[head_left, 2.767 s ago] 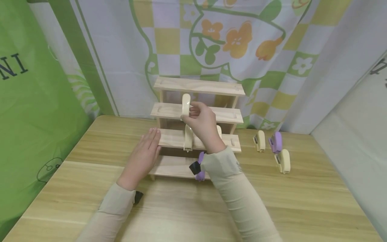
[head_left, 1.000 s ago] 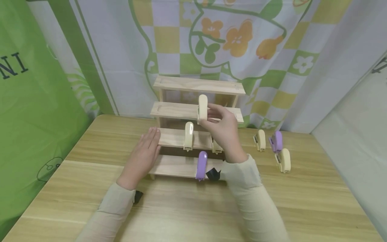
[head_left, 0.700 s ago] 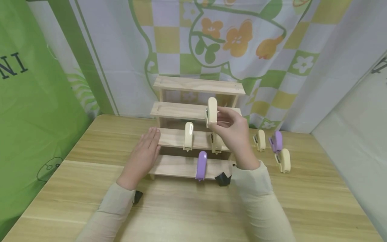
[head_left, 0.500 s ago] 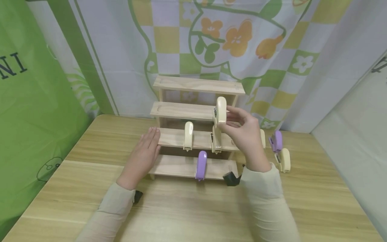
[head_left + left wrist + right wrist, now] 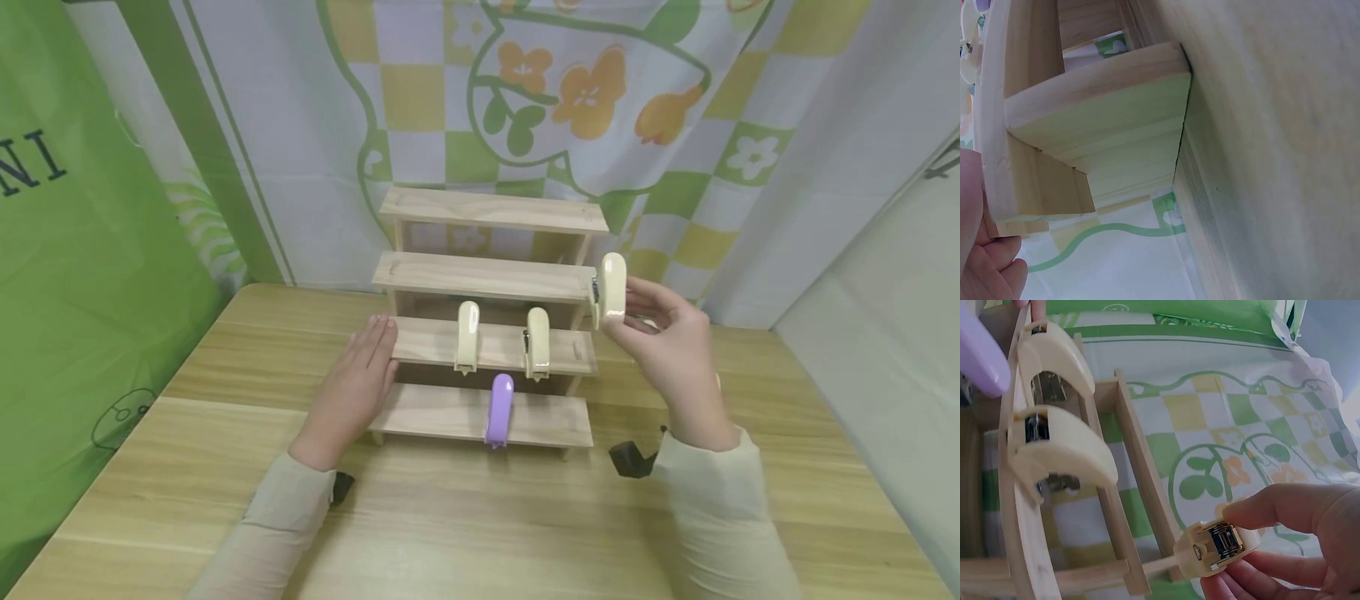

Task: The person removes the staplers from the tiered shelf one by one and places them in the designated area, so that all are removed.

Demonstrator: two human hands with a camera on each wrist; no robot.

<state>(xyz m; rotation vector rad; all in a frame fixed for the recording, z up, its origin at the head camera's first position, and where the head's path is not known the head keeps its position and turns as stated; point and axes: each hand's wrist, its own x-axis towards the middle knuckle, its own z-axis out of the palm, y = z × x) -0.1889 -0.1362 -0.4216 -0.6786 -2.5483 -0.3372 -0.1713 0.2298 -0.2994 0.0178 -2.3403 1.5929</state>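
My right fingers (image 5: 655, 293) are pinching a cream stapler (image 5: 613, 287) at three o'clock of the rack (image 5: 487, 208); my straight left fingers (image 5: 372, 340) are touching its nine o'clock.

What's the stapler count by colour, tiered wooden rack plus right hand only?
Glossy cream, curved staplers: 3 (2 on the tiered wooden rack, 1 in the right hand)
Glossy purple, curved stapler: 1 (on the rack)
Total: 4
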